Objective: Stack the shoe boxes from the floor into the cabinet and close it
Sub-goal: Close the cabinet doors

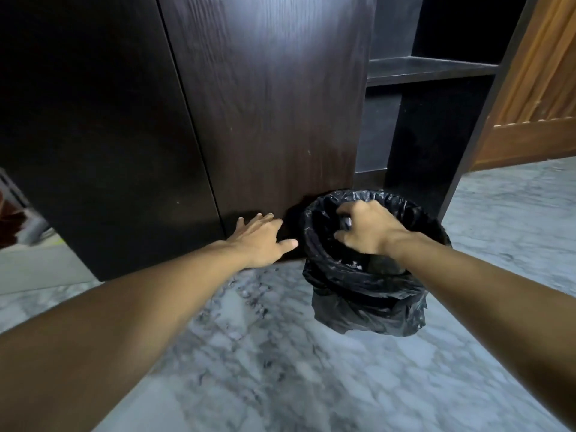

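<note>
Standing dark and wood-grained, the cabinet point(265, 104) filled the upper frame, its door shut on the left part, open shelves point(430, 68) showing at its right. Left hand point(261, 241) lay flat against the cabinet's lower door, fingers straight and spread, holding nothing. Right hand point(364, 229), just right of the cabinet door, had fingers curled over the rim of a bin point(367, 275) lined with a black bag. Bin sat on marble floor point(280, 369) touching or just beside the cabinet base. Shoe boxes not visible.

Dark-brown cabinet point(265, 104); seemingly black bin liner point(367, 294).
</note>
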`<state>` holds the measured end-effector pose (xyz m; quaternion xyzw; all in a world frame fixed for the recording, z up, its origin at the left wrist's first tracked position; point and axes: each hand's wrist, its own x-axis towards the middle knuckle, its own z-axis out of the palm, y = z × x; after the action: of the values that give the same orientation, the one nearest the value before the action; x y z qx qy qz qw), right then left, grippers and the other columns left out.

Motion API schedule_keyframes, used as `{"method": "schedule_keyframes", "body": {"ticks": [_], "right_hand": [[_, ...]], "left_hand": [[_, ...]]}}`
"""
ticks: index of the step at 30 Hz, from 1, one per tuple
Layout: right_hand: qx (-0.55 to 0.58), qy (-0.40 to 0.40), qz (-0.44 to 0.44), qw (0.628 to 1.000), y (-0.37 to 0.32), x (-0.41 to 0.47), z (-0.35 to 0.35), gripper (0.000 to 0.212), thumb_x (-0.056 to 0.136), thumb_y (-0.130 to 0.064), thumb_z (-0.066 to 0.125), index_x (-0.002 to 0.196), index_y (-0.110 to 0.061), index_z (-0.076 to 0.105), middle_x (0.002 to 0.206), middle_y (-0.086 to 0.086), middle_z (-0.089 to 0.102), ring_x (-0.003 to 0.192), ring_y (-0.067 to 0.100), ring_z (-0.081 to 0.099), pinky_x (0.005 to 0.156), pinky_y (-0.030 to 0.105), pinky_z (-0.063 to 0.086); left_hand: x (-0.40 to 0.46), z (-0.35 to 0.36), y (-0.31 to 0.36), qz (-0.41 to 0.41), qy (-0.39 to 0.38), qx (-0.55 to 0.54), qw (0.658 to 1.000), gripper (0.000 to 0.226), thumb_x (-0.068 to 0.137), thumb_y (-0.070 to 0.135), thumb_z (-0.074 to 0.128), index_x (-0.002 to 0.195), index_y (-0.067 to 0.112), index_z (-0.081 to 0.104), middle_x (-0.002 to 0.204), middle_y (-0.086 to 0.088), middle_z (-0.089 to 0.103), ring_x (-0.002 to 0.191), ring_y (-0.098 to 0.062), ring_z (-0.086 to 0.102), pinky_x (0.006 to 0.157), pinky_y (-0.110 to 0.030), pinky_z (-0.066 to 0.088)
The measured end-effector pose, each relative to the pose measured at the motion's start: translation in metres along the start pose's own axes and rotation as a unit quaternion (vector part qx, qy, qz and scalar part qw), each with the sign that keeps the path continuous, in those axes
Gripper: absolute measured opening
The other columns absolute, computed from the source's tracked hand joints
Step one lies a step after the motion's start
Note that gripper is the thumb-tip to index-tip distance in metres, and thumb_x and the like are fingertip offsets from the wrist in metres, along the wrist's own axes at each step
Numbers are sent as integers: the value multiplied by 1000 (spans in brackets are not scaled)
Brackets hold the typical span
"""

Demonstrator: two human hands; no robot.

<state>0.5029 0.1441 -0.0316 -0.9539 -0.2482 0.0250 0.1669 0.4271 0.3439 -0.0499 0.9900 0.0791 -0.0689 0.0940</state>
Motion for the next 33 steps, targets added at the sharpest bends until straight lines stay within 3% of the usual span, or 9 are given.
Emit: {"method": "schedule_keyframes", "body": {"ticks": [2, 6, 9, 14, 17, 20, 24, 28, 33], "right_hand": [[5, 9, -53, 999, -22, 2, 5, 39, 78, -30, 65, 117, -23, 63, 103, 12, 68, 103, 34, 61, 84, 35, 52], [0, 7, -131, 991, -64, 4, 27, 50, 83, -32, 64, 131, -21, 55, 119, 12, 65, 113, 32, 59, 92, 33, 50], [10, -26, -160, 987, -90, 2, 52, 49, 84, -30, 63, 132, -23, 54, 112, 8, 68, 109, 27, 62, 91, 33, 50], [-6, -130, -170, 977, -110, 1, 113, 50, 85, -30, 62, 133, -21, 53, 127, 8, 61, 114, 28, 58, 93, 39, 51], [-26, -165, -173, 971, -113, 2, 154, 54, 85, -36, 64, 136, -20, 50, 135, 7, 55, 122, 27, 52, 96, 35, 47], [-29, -206, -156, 966, -108, 3, 191, 71, 82, -46, 67, 143, -19, 40, 143, 6, 45, 130, 24, 43, 100, 33, 41], [-47, -229, -124, 964, -96, 11, 235, 96, 75, -65, 65, 149, -19, 24, 154, 8, 25, 139, 28, 28, 108, 40, 35], [-19, -218, -86, 972, -85, 18, 271, 115, 66, -78, 61, 152, -22, 9, 161, 6, -3, 148, 26, -1, 118, 45, 16], [4, -199, -92, 976, -77, 27, 302, 128, 64, -85, 54, 151, -20, -14, 158, 7, -25, 145, 25, -23, 120, 44, -5]], "left_hand": [[-15, -4, -26, -16, -26, 33, 999, 74, 93, 58, 42, 151, 15, 26, 161, -7, 14, 149, -24, 11, 120, -49, 9], [-37, -8, -78, -63, -67, 91, 992, 76, 91, 61, 45, 150, 16, 29, 158, -4, 26, 144, -25, 25, 117, -47, 20], [-52, -1, -109, -85, -84, 110, 987, 76, 90, 62, 46, 149, 16, 31, 155, -5, 31, 141, -26, 31, 115, -46, 26], [-68, 44, -152, -97, -89, 27, 991, 75, 90, 59, 48, 148, 13, 32, 155, -7, 32, 140, -27, 34, 113, -41, 30], [-76, 80, -173, -133, -89, -26, 987, 79, 91, 58, 48, 151, 14, 22, 159, -6, 23, 144, -25, 26, 116, -37, 24], [-77, 111, -191, -164, -84, -27, 982, 85, 89, 62, 46, 153, 14, 15, 161, -7, 15, 146, -27, 21, 118, -46, 18], [-76, 154, -214, -212, -67, -10, 975, 98, 86, 68, 45, 154, 14, -1, 162, -10, -9, 149, -31, 0, 119, -53, 7], [-81, 193, -234, -264, -82, -20, 961, 110, 81, 76, 41, 152, 13, -13, 157, -14, -25, 147, -37, -13, 117, -56, 0], [-75, 229, -245, -285, -32, -71, 955, 116, 77, 83, 31, 150, 8, -17, 156, -16, -27, 145, -33, -22, 118, -50, -6]]}}
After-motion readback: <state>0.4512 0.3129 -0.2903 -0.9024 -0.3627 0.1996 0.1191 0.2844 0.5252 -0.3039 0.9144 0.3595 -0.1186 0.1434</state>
